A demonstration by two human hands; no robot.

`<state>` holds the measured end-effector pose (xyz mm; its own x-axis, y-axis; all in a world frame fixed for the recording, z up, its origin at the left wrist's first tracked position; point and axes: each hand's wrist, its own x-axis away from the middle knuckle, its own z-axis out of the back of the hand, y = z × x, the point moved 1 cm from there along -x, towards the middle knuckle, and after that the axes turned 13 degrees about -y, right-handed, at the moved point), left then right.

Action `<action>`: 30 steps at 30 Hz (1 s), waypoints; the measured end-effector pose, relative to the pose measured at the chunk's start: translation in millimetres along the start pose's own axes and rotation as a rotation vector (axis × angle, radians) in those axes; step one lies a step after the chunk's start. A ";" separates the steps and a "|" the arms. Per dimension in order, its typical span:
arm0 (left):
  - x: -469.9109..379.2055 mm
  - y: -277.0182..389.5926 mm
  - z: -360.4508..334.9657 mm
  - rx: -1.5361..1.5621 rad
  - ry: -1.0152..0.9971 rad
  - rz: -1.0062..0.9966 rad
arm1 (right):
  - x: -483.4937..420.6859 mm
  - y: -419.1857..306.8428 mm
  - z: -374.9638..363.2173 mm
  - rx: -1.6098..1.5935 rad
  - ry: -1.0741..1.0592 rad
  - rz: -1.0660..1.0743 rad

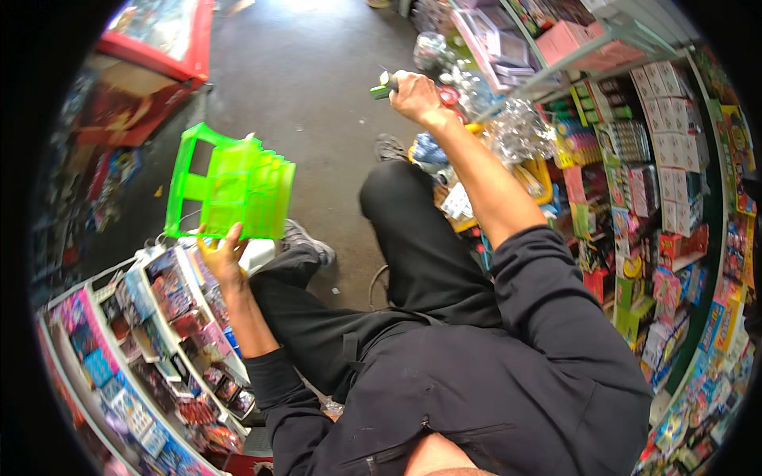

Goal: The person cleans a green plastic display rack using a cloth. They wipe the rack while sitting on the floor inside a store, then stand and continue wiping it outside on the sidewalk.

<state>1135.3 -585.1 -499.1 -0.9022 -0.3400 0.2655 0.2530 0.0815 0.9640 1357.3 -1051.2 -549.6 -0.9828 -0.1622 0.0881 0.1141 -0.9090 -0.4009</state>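
Note:
On the left side of the view, my left hand [226,256] holds a bright green, translucent plastic rack [238,184] by its lower edge. Its stepped tiers face right, and an open frame forms its left side. My right hand [417,98] is stretched far forward, its fingers closed around a small green and dark handheld tool [383,87]. Most of that tool is hidden in the fist, so its exact kind is unclear. A wide gap separates the tool from the rack.
Shelves of boxed goods [673,149] line the right, and a tiered display rack [172,357] stands at lower left. Plastic-wrapped goods [524,131] and a yellow basket [543,181] crowd my right knee. A red-framed case [193,47] stands upper left on the dark floor [297,77].

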 end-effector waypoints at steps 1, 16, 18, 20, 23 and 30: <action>-8.5 -7.7 0.7 -0.016 0.009 0.021 | -3.1 30.1 -6.5 -0.060 -0.101 -0.084; -57.2 -44.4 -8.2 -0.016 -0.025 0.074 | 160.4 163.2 -197.7 -0.903 -0.173 -0.576; -59.9 -44.8 -13.0 -0.029 -0.033 0.076 | 139.7 146.6 -209.1 -0.658 -0.153 -0.476; -62.0 -45.2 -16.2 -0.021 -0.018 0.074 | 128.4 139.2 -214.5 -1.018 -0.158 -0.568; -64.6 -45.4 -18.6 -0.006 -0.032 0.063 | 98.9 133.4 -227.7 -0.851 -0.064 -0.659; -64.6 -43.7 -19.2 0.020 -0.019 0.059 | 67.2 178.2 -247.4 -1.003 -0.046 -0.952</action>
<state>1189.3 -584.6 -558.7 -0.8925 -0.3158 0.3221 0.2994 0.1195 0.9466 1275.6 -1129.1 -840.7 -0.6146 0.3284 0.7173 -0.7629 -0.0163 -0.6463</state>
